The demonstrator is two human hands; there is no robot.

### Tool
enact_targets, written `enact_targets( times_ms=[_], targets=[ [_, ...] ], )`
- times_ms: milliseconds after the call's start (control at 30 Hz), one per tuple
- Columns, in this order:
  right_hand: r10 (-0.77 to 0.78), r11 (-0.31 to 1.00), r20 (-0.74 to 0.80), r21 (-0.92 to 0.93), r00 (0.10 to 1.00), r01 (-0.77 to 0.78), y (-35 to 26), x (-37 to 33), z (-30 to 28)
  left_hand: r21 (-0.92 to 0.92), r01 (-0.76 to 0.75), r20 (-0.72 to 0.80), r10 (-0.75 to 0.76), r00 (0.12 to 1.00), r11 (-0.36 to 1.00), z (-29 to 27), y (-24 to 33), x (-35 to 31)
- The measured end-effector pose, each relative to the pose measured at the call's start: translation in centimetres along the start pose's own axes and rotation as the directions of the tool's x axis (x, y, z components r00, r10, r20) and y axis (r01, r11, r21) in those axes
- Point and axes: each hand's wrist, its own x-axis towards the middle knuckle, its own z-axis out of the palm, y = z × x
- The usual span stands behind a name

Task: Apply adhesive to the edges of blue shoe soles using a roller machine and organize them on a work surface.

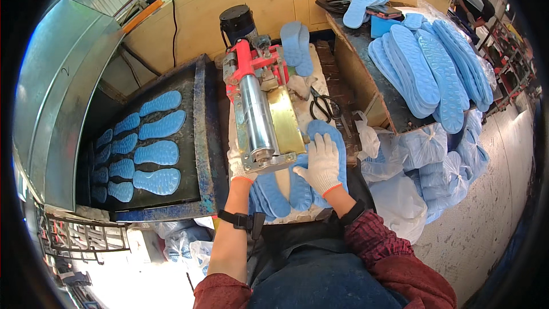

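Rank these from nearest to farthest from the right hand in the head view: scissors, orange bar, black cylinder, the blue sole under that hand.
From the right hand:
1. Blue sole: directly beneath it, touching.
2. Scissors: ahead of it, beyond the fingers.
3. Black cylinder: farther ahead, to the left.
4. Orange bar: upper left of the picture.
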Motion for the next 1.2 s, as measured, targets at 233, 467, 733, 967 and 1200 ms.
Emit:
enact_targets(
  times_ms=[233, 467, 733, 967, 1200],
  targets=[
    [0.022, 1.000, 0.029, 0.013, 0.999, -0.023, -0.6, 0.6, 1.4, 0.821, -0.022, 0.008, 0.028, 1.000, 0.571, 3.1, -1.4, -2.9],
    [-0.106, 0.973, -0.153, 0.186, 0.983, 0.134, -1.7, 0.5, 0.6, 0.982, 0.010, -0.056, 0.239, 0.969, 0.190, 4.3, 6.7, -4.5],
    [0.059, 0.870, -0.127, 0.492, 0.990, 0.011, 2.2, 0.7, -0.6, 0.986, 0.000, -0.064, 0.377, 0.924, 0.167, 4.3, 6.7, -4.8],
    [-0.009, 0.996, -0.224, 0.084, 0.975, 0.028, 1.2, -0.7, 0.3, 0.763, -0.076, -0.127, 0.264, 0.956, 0.642, 3.8, 6.8, -4.5],
    [0.053, 0.996, -0.121, 0.082, 0.991, -0.043, 1.0, -0.9, 0.4, 0.969, -0.016, -0.032, 0.190, 0.981, 0.247, 3.5, 9.5, -5.1]
  ],
)
